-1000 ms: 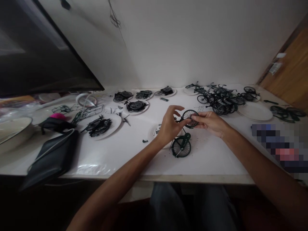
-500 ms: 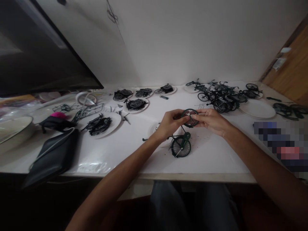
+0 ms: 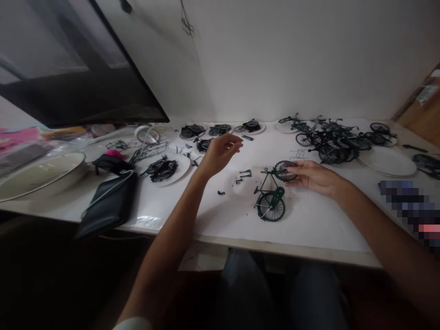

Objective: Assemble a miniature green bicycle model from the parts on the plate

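My right hand (image 3: 312,178) grips a small dark green model bicycle (image 3: 279,195) by one wheel, thumb and fingers pinched at that wheel's edge. The bicycle's other wheel points toward the table's front edge, and its handlebar and seat lie to the left. Raised above the table to the left is my left hand (image 3: 220,155), fingers loosely curved and apart, with nothing visible in it. Between the hands, several small dark green parts (image 3: 245,173) lie on and around a pale plate (image 3: 237,188). Another small part (image 3: 221,193) is on the table near my left forearm.
Several assembled model bicycles (image 3: 332,140) are heaped at the back right, beside a white plate (image 3: 388,161). Plates of bicycle parts (image 3: 163,168) stand left and behind. A black pouch (image 3: 108,201), an enamel basin (image 3: 44,176) and a large screen (image 3: 113,91) occupy the left side.
My left hand has let go of the bicycle's wheel and moved up and left. My right hand keeps hold of the wheel. The view has shifted slightly to the left.
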Available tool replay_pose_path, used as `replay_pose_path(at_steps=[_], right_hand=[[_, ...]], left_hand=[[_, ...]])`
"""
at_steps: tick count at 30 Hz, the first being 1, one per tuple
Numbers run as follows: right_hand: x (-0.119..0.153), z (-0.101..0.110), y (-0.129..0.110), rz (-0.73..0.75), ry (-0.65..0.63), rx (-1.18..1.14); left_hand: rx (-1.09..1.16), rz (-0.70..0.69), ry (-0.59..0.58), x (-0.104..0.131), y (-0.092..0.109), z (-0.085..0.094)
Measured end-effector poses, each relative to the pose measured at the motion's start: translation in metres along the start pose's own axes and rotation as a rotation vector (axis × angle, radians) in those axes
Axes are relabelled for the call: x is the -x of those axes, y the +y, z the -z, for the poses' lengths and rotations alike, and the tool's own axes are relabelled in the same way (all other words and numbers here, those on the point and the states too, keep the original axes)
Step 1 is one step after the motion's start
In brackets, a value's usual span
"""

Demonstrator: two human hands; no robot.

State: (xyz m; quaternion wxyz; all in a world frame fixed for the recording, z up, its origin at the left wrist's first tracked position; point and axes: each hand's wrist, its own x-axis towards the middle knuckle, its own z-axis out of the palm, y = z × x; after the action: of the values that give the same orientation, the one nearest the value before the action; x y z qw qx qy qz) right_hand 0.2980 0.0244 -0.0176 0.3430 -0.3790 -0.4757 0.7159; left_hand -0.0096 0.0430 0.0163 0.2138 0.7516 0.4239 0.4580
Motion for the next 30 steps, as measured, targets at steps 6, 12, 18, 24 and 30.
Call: replay_pose_path(at_steps=[6, 12, 18, 24, 30], right_hand=[[0.000, 0.006, 0.000, -0.052, -0.008, 0.073], [0.001, 0.007, 0.001, -0.079, -0.027, 0.121], [0.002, 0.009, 0.000, -0.098, -0.084, 0.164], [0.004, 0.008, -0.002, -0.097, -0.120, 0.195], [0.004, 0.010, 0.000, -0.070, -0.142, 0.176]], left_hand=[[-0.481, 0.012, -0.295, 0.041, 0.013, 0.017], [-0.736, -0.120, -0.436, 0.062, 0.016, 0.015], [-0.850, -0.123, -0.443, 0.064, 0.009, 0.001], [-1.053, -0.160, -0.428, 0.064, 0.007, -0.012], [-0.972, -0.061, -0.379, 0.054, 0.007, -0.008]])
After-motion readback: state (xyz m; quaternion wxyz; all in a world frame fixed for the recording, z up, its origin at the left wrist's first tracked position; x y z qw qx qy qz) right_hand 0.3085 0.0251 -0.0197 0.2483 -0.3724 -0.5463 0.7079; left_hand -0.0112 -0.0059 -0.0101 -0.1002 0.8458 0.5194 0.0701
